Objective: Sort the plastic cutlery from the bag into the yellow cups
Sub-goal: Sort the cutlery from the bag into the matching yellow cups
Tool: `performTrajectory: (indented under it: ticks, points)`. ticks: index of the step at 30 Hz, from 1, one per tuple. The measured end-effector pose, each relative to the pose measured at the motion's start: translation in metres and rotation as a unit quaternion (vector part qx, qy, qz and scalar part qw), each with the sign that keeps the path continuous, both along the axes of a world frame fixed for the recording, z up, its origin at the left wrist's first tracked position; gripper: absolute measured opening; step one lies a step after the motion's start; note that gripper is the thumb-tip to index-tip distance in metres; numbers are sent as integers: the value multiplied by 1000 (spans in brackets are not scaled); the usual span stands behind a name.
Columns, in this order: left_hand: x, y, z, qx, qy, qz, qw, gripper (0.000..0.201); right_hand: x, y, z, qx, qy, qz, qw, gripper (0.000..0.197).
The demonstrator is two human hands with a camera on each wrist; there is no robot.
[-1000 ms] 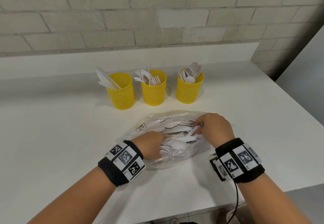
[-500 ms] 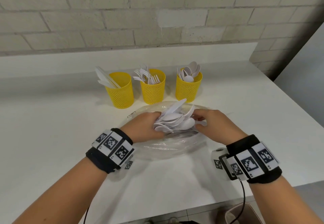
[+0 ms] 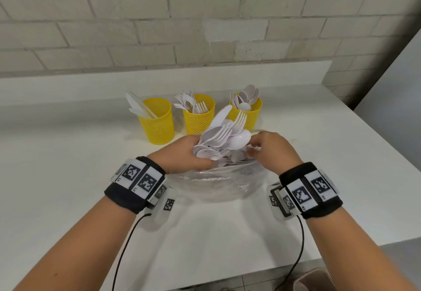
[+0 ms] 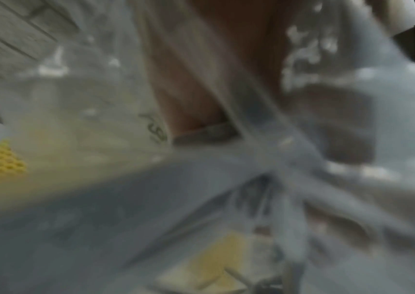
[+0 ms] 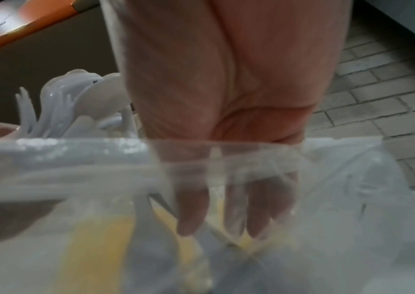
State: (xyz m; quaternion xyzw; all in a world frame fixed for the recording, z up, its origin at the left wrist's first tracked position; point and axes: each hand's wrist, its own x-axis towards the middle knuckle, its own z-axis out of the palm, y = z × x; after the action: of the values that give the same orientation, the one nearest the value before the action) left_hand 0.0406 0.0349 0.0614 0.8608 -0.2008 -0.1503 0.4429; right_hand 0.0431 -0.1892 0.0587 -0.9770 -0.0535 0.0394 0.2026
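My left hand (image 3: 189, 154) grips a mixed bundle of white plastic cutlery (image 3: 222, 134), raised above the mouth of the clear bag (image 3: 218, 183); forks, spoons and a knife fan up from it. My right hand (image 3: 271, 149) is at the bundle's right side. In the right wrist view its fingers (image 5: 191, 208) point down behind the bag film (image 5: 352, 199), with the cutlery (image 5: 75, 103) to the left; whether they hold anything is unclear. Behind stand three yellow mesh cups: knives (image 3: 159, 122), forks (image 3: 199, 115), spoons (image 3: 247, 113). The left wrist view is blurred by the bag (image 4: 251, 159).
Everything stands on a white counter (image 3: 68, 177) with a raised ledge and a brick wall behind. Its front edge runs just below my forearms, and its right edge is near. A pale bin (image 3: 312, 279) shows on the floor at lower right.
My left hand has lifted the bundle of cutlery up out of the bag and toward the cups. My right hand has risen with it at the bag's mouth.
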Motion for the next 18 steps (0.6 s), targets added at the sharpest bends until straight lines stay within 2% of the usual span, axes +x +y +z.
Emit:
performTrajectory:
  ticks: [5, 8, 12, 15, 18]
  points:
    - [4, -2, 15, -84, -16, 52, 995, 12, -1, 12, 6, -11, 35, 42, 998, 35]
    - [11, -4, 27, -195, -14, 81, 977, 37, 0, 20, 12, 13, 33, 72, 997, 33]
    - [19, -6, 40, -270, -1, 112, 956, 32, 7, 28, 32, 112, -10, 96, 989, 23]
    - [23, -7, 41, -306, 16, 138, 942, 24, 19, 37, 53, 185, -54, 83, 978, 27]
    - [25, -9, 39, -337, 39, 149, 929, 21, 28, 49, 72, 322, -85, 49, 942, 23]
